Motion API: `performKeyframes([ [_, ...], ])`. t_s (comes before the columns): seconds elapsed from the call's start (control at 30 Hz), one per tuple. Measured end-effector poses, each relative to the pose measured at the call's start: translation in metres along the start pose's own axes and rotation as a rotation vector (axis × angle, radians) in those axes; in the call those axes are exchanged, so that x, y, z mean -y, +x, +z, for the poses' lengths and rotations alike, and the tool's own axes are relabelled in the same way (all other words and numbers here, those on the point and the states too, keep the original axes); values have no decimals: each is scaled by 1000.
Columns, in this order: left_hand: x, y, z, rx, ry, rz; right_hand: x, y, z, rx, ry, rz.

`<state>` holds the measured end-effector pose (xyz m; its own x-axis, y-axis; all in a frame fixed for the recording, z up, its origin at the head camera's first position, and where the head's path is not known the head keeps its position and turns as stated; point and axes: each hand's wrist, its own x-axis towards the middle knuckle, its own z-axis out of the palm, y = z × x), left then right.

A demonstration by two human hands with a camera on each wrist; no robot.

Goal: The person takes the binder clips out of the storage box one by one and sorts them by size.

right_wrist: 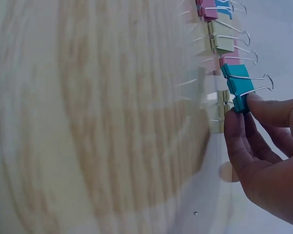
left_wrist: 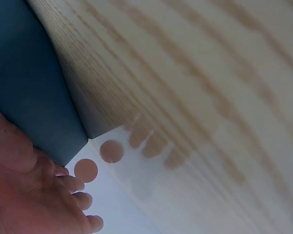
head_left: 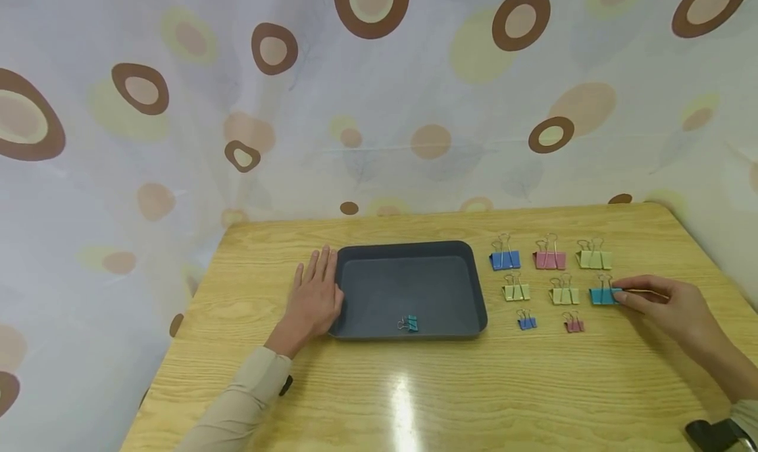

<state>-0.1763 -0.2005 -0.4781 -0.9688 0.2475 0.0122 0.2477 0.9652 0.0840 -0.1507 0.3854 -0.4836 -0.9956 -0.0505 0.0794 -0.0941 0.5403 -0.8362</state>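
Note:
My right hand (head_left: 675, 304) pinches a teal binder clip (head_left: 603, 297) by its right end, between thumb and fingers. In the right wrist view the same teal clip (right_wrist: 240, 87) shows its two wire handles pointing away to the right. My left hand (head_left: 315, 298) lies along the left side of a dark grey tray (head_left: 408, 249), fingers straight, thumb at the rim. The left wrist view has the palm (left_wrist: 29, 195) beside the tray's wall (left_wrist: 34, 78). Inside the tray, near its front edge, lies a small teal binder clip (head_left: 411, 323) on its side.
Right of the tray stand binder clips in rows: a large blue one (head_left: 505, 260), pink one (head_left: 549, 260) and pale green one (head_left: 595, 259) behind, two yellow-green ones (head_left: 517, 292) mid-row, a small blue (head_left: 527, 322) and small pink one (head_left: 574, 326) in front. A patterned curtain hangs behind the wooden table (head_left: 331, 399).

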Motion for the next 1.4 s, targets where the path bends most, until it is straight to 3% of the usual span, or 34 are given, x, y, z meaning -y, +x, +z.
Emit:
performKeyframes([
  [0.23,0,0,1,3,2,-3,-9,3,1,4,-14,37],
  [0.47,-1,0,-2,10,-2,-3,-13,7,2,-9,-150,29],
  [0.73,0,-2,-2,7,-10,-6,-12,9,1,1,-203,17],
  [0.93,-1,-2,0,9,-1,-4,-8,4,-1,-22,-169,26],
  [1.13,-2,0,-2,15,15,0,6,-2,-11,-85,-65,-42],
  [1.4,-1,-1,-2,6,10,1,43,-3,5,-29,-39,-121],
])
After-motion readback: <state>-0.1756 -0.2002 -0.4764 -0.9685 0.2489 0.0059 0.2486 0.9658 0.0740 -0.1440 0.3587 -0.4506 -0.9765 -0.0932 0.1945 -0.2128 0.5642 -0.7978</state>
